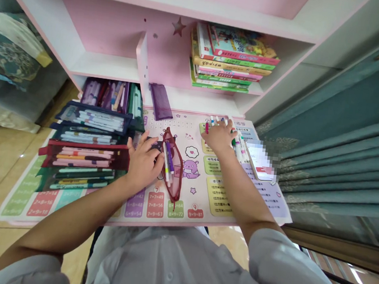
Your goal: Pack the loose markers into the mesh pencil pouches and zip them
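A red mesh zip pouch [175,183] lies unzipped on the printed desk mat, with a few markers [168,162] inside, white and purple among them. My left hand [144,161] is at its left edge, thumb and forefinger closed on the mesh while the other fingers stretch out. To the right, my right hand [220,135] reaches palm down over a loose group of markers [239,147], its fingers spread. A pink-capped marker [207,127] shows beside its thumb. The palm hides part of the group.
Several filled mesh pouches [86,156] are stacked at the left. A purple mesh pouch [160,102] leans near the shelf, and a phone [258,160] lies at the right. Books [231,65] are piled on the pink shelf [119,35]; a teal curtain [343,131] hangs on the right.
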Motion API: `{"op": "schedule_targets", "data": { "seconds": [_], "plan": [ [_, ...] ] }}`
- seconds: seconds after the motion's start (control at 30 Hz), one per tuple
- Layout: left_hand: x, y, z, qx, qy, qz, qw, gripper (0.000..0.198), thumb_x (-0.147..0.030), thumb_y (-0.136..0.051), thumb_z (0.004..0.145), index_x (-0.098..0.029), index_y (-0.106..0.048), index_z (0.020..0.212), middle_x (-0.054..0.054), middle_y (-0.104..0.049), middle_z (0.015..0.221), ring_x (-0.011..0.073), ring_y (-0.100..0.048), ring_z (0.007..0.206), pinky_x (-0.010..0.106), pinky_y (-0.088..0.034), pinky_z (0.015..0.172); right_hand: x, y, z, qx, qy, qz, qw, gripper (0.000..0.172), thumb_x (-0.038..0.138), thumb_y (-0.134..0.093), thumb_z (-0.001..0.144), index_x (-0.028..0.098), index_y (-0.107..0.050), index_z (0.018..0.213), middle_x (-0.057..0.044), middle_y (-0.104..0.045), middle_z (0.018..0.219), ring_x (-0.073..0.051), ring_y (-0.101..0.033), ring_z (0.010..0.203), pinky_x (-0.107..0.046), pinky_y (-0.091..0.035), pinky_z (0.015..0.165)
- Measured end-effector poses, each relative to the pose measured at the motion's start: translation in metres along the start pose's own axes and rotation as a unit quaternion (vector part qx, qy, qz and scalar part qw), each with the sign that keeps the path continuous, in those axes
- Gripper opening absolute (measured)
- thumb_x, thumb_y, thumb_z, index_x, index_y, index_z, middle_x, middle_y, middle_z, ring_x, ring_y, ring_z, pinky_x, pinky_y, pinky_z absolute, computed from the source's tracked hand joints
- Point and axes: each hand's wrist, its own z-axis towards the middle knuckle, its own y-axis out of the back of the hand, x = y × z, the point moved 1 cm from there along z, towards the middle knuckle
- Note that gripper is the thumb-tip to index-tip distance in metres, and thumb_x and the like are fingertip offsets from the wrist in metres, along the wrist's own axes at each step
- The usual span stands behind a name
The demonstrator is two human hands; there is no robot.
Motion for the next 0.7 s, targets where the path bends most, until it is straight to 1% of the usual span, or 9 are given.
{"op": "schedule_targets", "data": {
  "seconds": [0.1,0.17,0.23,0.33,0.4,0.5,0.6,0.7],
  "plan": [
    [0.0,0.0,0.0,0.001,0.0,-0.003,1.0,0.031,-0.026,-0.051,0.09,-0.02,-0.064,0.063,0.008,-0.067,0.124,0.034,-0.043,0.138,0.067,-0.013,0.114,0.012,0.019,-0.021,-0.027,0.046,0.063,0.997,0.027,0.03,-0.058,0.076,0.013,-0.073,0.088,-0.017,-0.044,0.15,-0.041,-0.018,0.147,-0.068,-0.024,0.108],
    [0.001,-0.001,0.0,0.001,-0.001,-0.004,1.0,0.03,-0.026,-0.051,0.09,-0.02,-0.064,0.063,0.008,-0.067,0.124,0.0336,-0.043,0.138,0.067,-0.013,0.115,0.021,0.033,-0.039,-0.033,0.084,0.121,0.989,0.02,0.03,-0.058,0.074,0.016,-0.072,0.074,-0.014,-0.048,0.147,-0.041,-0.021,0.146,-0.068,-0.027,0.107],
    [0.001,-0.001,0.0,0.001,-0.001,-0.005,1.0,0.03,-0.026,-0.051,0.09,-0.02,-0.064,0.064,0.008,-0.067,0.124,0.0334,-0.043,0.138,0.067,-0.013,0.114,0.029,0.043,-0.057,-0.034,0.128,0.171,0.976,0.018,0.03,-0.059,0.073,0.018,-0.069,0.066,-0.012,-0.051,0.144,-0.039,-0.023,0.146,-0.066,-0.029,0.108],
    [0.0,0.0,0.001,0.0,-0.003,-0.005,1.0,0.03,-0.025,-0.051,0.09,-0.019,-0.064,0.064,0.009,-0.067,0.124,0.0342,-0.043,0.138,0.068,-0.014,0.113,0.038,0.052,-0.082,-0.023,0.187,0.205,0.961,0.016,0.029,-0.06,0.072,0.019,-0.065,0.06,-0.01,-0.053,0.143,-0.036,-0.024,0.147,-0.063,-0.027,0.112],
    [-0.001,0.001,0.001,0.002,-0.002,-0.005,1.0,0.03,-0.025,-0.051,0.09,-0.019,-0.064,0.064,0.009,-0.067,0.123,0.0347,-0.043,0.138,0.068,-0.015,0.113,0.043,0.054,-0.095,-0.002,0.217,0.207,0.954,0.016,0.028,-0.061,0.071,0.018,-0.064,0.058,-0.011,-0.053,0.143,-0.035,-0.023,0.148,-0.06,-0.025,0.114],
    [-0.002,0.002,0.001,0.005,0.003,-0.006,1.0,0.029,-0.024,-0.05,0.09,-0.019,-0.065,0.065,0.009,-0.067,0.124,0.0349,-0.042,0.138,0.067,-0.014,0.113,0.051,0.053,-0.109,0.048,0.248,0.192,0.948,0.018,0.027,-0.062,0.072,0.017,-0.063,0.057,-0.014,-0.051,0.145,-0.036,-0.022,0.149,-0.061,-0.024,0.114],
    [-0.002,0.002,0.001,0.01,0.007,-0.008,1.0,0.029,-0.025,-0.05,0.09,-0.019,-0.065,0.066,0.008,-0.066,0.125,0.0344,-0.042,0.139,0.067,-0.013,0.114,0.058,0.046,-0.117,0.092,0.267,0.164,0.945,0.02,0.029,-0.061,0.073,0.017,-0.064,0.058,-0.016,-0.049,0.146,-0.037,-0.02,0.149,-0.064,-0.023,0.113],
    [-0.002,0.002,0.001,0.01,0.006,-0.004,1.0,0.029,-0.025,-0.05,0.09,-0.02,-0.064,0.065,0.008,-0.066,0.126,0.0331,-0.042,0.139,0.066,-0.014,0.114,0.063,0.035,-0.119,0.109,0.28,0.13,0.945,0.02,0.031,-0.061,0.076,0.016,-0.068,0.065,-0.017,-0.048,0.147,-0.039,-0.019,0.149,-0.067,-0.023,0.111]
  ]
}}
